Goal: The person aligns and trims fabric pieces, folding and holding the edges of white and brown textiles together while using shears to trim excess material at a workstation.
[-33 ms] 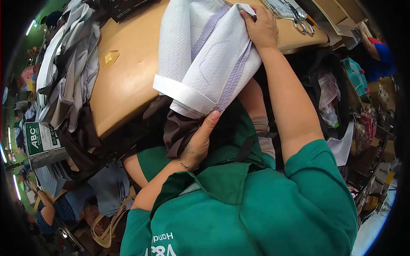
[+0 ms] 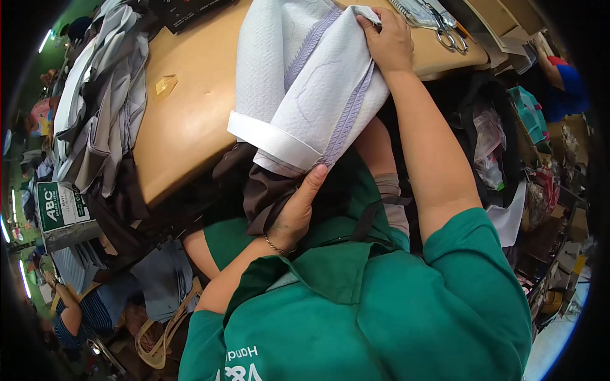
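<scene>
A white textured fabric piece [image 2: 318, 95], with purple overlocked seams, lies bunched over the table edge and hangs toward my lap. My right hand [image 2: 390, 43] pinches its far right corner, fingers closed on the cloth. Lower down, my left hand [image 2: 293, 213] grips the near end, thumb pressed on top by the purple seam; its other fingers are hidden beneath. A plain white band [image 2: 273, 138] runs across the near part of the piece. Dark brown cloth [image 2: 270, 193] hangs from under it, beside my left palm.
The tan tabletop [image 2: 190, 133] carries draped grey and white cloths [image 2: 105, 108] at left, a yellowish chip [image 2: 166, 86], a black box [image 2: 190, 13], and scissors [image 2: 450, 37] by a notebook at far right. A green box [image 2: 60, 206] stands lower left. Other people [image 2: 70, 311] sit nearby.
</scene>
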Demonstrator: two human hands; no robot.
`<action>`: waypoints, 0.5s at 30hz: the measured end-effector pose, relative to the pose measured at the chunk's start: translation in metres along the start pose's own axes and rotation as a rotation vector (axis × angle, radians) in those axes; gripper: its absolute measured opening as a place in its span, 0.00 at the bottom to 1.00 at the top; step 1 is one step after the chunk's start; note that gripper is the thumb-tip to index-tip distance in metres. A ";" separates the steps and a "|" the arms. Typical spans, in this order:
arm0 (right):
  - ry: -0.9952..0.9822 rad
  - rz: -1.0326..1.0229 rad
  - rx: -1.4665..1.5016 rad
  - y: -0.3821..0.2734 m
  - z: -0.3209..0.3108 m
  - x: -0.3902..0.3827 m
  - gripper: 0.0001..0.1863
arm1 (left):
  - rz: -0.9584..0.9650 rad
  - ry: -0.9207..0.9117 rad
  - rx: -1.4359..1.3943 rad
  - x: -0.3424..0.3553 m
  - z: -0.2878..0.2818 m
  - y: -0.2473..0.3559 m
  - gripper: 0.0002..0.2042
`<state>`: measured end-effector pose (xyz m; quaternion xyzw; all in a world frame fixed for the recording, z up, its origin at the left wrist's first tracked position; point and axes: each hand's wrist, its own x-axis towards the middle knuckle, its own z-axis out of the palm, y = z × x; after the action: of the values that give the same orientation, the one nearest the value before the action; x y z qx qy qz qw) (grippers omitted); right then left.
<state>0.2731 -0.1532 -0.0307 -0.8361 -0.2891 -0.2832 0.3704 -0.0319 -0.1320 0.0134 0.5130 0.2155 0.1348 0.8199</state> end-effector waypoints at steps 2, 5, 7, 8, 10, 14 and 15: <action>0.007 -0.003 -0.015 0.001 0.001 0.001 0.23 | -0.023 -0.040 0.034 0.001 0.000 0.005 0.22; -0.005 -0.002 -0.031 0.001 0.000 0.000 0.23 | -0.066 -0.074 0.098 0.007 0.001 0.018 0.22; -0.013 0.000 -0.031 0.002 -0.001 0.001 0.24 | -0.070 -0.071 0.115 0.007 0.001 0.020 0.22; -0.013 0.000 -0.028 0.003 -0.001 0.001 0.24 | -0.058 -0.061 0.108 0.007 0.003 0.020 0.22; -0.013 -0.005 -0.034 0.003 0.001 0.001 0.24 | -0.045 -0.044 0.099 0.006 0.002 0.017 0.22; -0.020 -0.021 -0.053 0.003 0.001 0.001 0.24 | -0.108 -0.039 0.095 0.004 -0.006 0.018 0.23; -0.024 -0.023 -0.051 0.003 0.000 0.002 0.24 | -0.141 -0.043 0.096 0.003 -0.006 0.019 0.23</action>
<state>0.2768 -0.1541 -0.0311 -0.8451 -0.2959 -0.2849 0.3423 -0.0319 -0.1175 0.0275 0.5379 0.2395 0.0552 0.8064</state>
